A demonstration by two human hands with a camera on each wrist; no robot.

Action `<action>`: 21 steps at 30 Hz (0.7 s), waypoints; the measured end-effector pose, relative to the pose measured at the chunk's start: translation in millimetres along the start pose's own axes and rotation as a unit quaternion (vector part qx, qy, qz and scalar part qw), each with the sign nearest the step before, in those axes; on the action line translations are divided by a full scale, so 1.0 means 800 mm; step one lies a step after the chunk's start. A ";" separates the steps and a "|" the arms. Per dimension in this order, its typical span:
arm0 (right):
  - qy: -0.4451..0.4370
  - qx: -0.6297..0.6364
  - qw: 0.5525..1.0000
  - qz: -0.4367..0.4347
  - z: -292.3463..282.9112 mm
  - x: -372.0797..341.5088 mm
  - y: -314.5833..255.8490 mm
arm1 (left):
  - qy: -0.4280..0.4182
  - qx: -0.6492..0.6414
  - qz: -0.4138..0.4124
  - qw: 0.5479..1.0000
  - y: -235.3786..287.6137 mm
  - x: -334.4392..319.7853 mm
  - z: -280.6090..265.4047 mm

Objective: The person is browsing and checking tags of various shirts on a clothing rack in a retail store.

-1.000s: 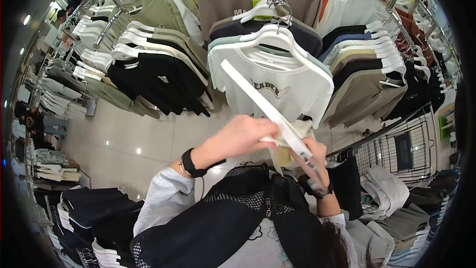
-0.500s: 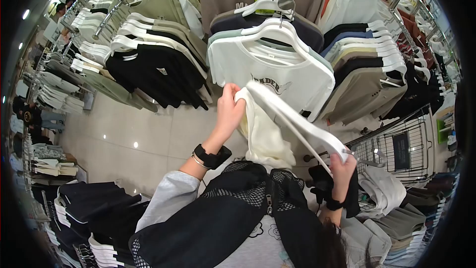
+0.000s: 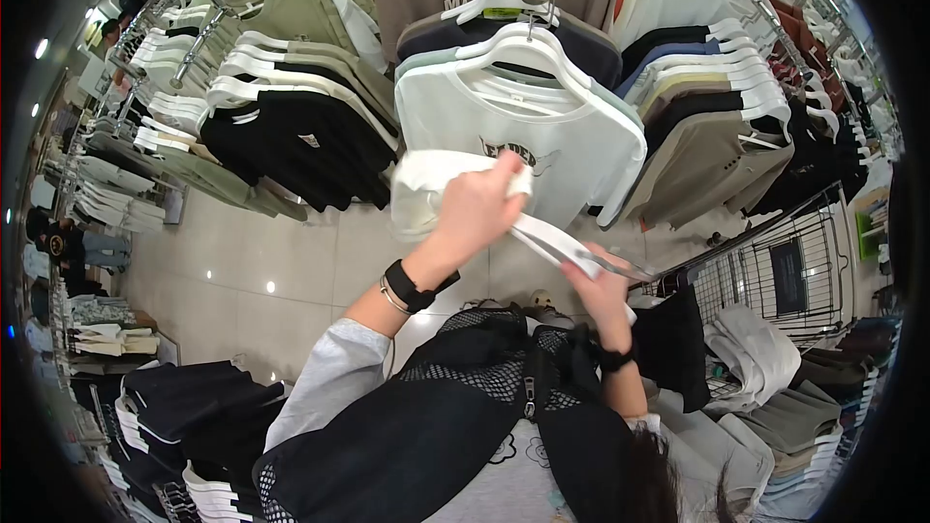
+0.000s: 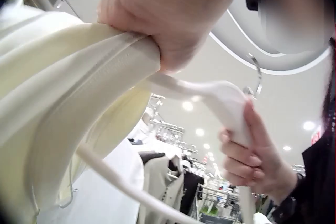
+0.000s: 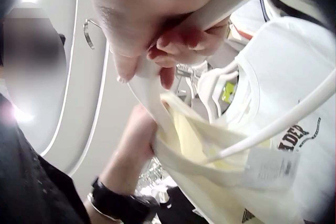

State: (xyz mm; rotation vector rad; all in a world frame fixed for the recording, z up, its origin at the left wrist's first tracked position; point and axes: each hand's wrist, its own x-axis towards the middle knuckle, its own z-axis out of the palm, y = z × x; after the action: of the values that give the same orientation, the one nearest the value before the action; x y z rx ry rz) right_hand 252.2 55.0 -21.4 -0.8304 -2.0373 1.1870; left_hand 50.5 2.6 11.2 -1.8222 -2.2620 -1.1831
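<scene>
Before the rack, the white hanger [image 3: 554, 240] slants, hook rightward; left hand [image 3: 477, 208] pinches the cream garment [image 3: 417, 196], right hand [image 3: 603, 292] grips the hanger.

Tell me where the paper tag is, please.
The paper tag is in the right wrist view, at lower right, by the collar of the cream garment, in front of the white shirt.
</scene>
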 end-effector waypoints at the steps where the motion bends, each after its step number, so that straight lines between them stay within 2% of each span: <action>1: -0.010 0.018 1.000 0.018 0.016 0.010 0.004 | 0.005 -0.022 0.025 0.999 0.010 -0.001 0.004; 2: -0.010 0.017 1.000 0.019 0.027 0.019 0.015 | 0.004 -0.023 0.025 0.999 0.018 0.000 -0.003; 4: -0.009 0.159 0.987 0.006 0.041 0.032 0.033 | -0.094 -0.045 0.063 0.992 0.034 0.006 -0.028; 5: -0.027 0.205 0.978 0.011 0.038 0.034 0.036 | -0.111 0.015 0.098 0.989 0.043 0.006 -0.044; 6: -0.030 0.203 0.979 0.009 0.034 0.037 0.036 | -0.108 0.015 0.096 0.989 0.042 0.011 -0.054; 8: -0.034 0.253 0.966 -0.042 0.026 0.040 0.032 | 0.006 0.108 0.273 0.956 0.031 0.021 -0.072; 10: -0.055 0.256 0.963 -0.061 0.017 0.051 0.009 | -0.011 0.102 0.257 0.961 0.013 0.013 -0.078; 12: -0.083 0.131 0.969 -0.194 0.018 0.066 -0.013 | -0.189 0.133 0.180 0.956 0.007 0.002 -0.086; 13: -0.155 0.118 0.969 -0.148 0.016 0.066 -0.013 | -0.149 0.106 0.207 0.961 0.003 -0.001 -0.088; 14: -0.156 0.119 0.969 -0.147 0.015 0.069 -0.016 | -0.150 0.106 0.206 0.961 -0.001 -0.002 -0.094; 16: -0.299 0.207 0.927 -0.094 0.012 0.082 -0.025 | -0.129 0.070 0.192 0.970 -0.012 -0.003 -0.111; 17: -0.405 0.111 0.906 -0.062 -0.001 0.090 -0.008 | -0.111 0.058 0.187 0.974 -0.017 -0.003 -0.120; 18: -0.403 0.110 0.906 -0.063 -0.011 0.094 -0.004 | -0.110 0.058 0.189 0.974 -0.019 -0.002 -0.131; 20: -0.471 0.164 0.865 -0.065 -0.028 0.103 -0.010 | -0.074 0.006 0.179 0.981 -0.026 -0.002 -0.153; 21: -0.501 0.152 0.850 -0.064 -0.034 0.106 -0.016 | -0.065 -0.040 0.167 0.983 -0.037 -0.002 -0.157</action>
State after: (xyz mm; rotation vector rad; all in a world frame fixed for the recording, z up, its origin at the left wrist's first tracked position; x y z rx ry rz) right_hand 219.6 128.9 18.4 0.1788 -2.4758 2.0610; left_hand -28.5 -69.1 84.4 -2.2553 -1.8817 -1.1395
